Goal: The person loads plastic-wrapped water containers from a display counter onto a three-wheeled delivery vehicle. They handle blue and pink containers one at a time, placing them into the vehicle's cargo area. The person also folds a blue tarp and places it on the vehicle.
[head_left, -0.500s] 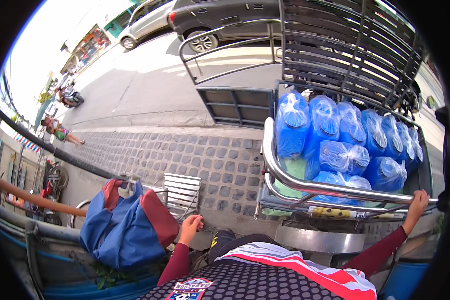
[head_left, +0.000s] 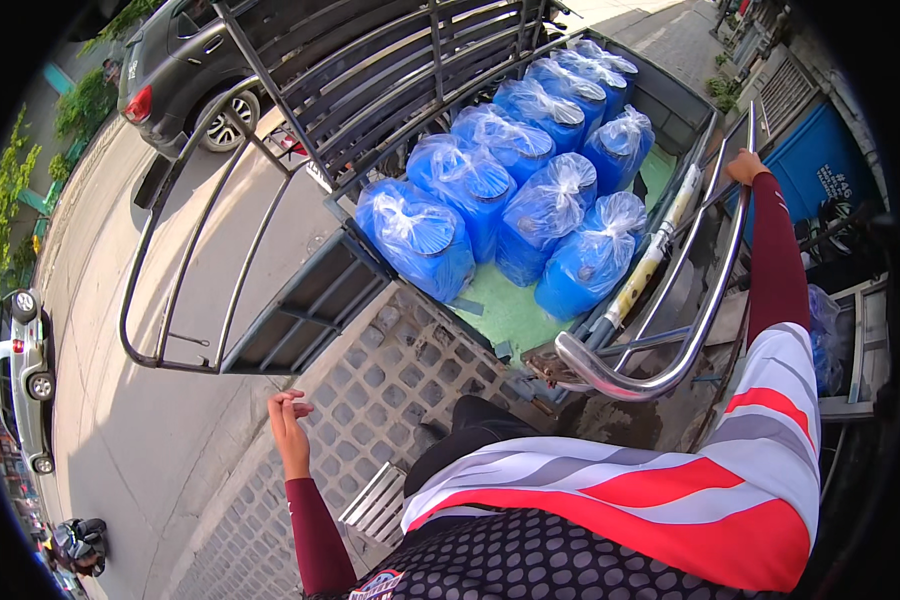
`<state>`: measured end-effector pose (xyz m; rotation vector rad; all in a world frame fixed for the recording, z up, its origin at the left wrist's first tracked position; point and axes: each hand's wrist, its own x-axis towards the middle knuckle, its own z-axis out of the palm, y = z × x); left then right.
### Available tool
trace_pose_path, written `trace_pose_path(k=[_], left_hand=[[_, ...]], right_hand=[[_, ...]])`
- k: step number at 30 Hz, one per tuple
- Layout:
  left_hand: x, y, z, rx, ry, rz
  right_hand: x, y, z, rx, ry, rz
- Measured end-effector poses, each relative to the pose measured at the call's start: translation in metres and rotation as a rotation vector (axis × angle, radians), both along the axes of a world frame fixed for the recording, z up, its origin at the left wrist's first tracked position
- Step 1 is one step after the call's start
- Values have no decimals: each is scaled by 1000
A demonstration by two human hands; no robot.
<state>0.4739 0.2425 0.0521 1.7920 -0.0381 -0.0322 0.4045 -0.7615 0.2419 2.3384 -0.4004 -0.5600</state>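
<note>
My right hand (head_left: 745, 168) is wrapped round the chrome side rail (head_left: 715, 318) of a cargo bed, with the arm stretched out to the right. My left hand (head_left: 290, 430) hangs in the air at the left, holding nothing, its fingers loosely bent and apart. Ahead of me, several blue containers (head_left: 585, 268) stand close together in the bed, each wrapped in a clear plastic bag with the top gathered. The green bed floor (head_left: 515, 310) shows at the near end. Their lower parts are partly hidden behind one another.
A swung-out gate panel (head_left: 305, 300) with a tubular frame (head_left: 170, 270) juts out left. Slatted metal bars (head_left: 370, 70) rise on the bed's far side. A cream-coloured tube (head_left: 660, 245) lies along the near rail. Behind me is a slatted white seat (head_left: 373, 503); a dark car (head_left: 185, 70) stands on the road.
My view has turned right and come nearer the bed's open end. The blue and red bag has left the view. My right hand still grips the rail; my left hand stays free.
</note>
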Motion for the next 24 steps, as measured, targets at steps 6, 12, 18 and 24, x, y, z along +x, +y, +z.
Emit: trace_pose_path(k=[6, 12, 18, 24], left_hand=[[265, -108, 159, 234, -578, -200], [510, -226, 268, 154, -828, 174], [558, -241, 282, 181, -958, 95], [583, -219, 270, 116, -1213, 111]], right_hand=[[132, 96, -40, 317, -645, -682], [216, 172, -284, 1162, -664, -1316], [256, 198, -411, 934, -1208, -1512], [265, 259, -412, 1471, -1789, -1756]])
